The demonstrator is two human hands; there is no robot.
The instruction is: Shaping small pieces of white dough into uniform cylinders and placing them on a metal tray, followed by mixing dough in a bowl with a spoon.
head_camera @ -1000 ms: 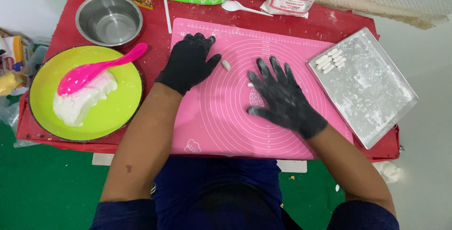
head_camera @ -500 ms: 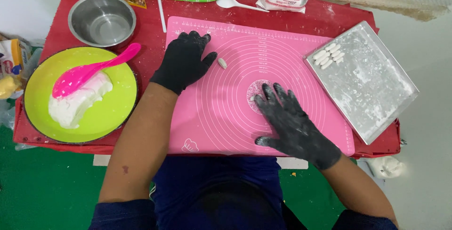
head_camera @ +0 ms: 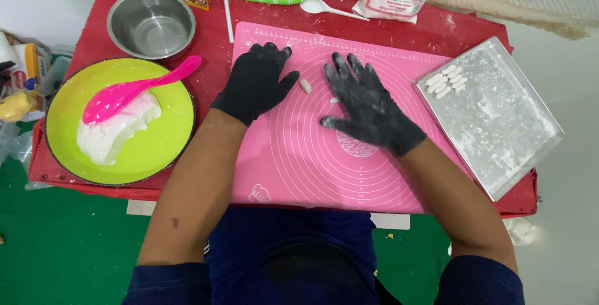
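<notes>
since half a second ago, the right hand (head_camera: 368, 106) has been moved farther up the pink silicone mat (head_camera: 293, 161), laid flat and open, apparently over a dough piece (head_camera: 334, 100). another dough piece (head_camera: 306, 85) lies just right of the flat, empty left hand (head_camera: 256, 83).

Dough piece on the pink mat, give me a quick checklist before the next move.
1. Dough piece lies free on the pink mat, between the hands: ok.
2. Left hand flat on the mat, gloved: ok.
3. Right hand flat, glove floured: ok.
4. Second small bit at the right fingers; stuck or loose: cannot tell.
5. Metal tray has bare room beside the shaped pieces: ok.
6. Dough remains on the green plate: ok.
</notes>
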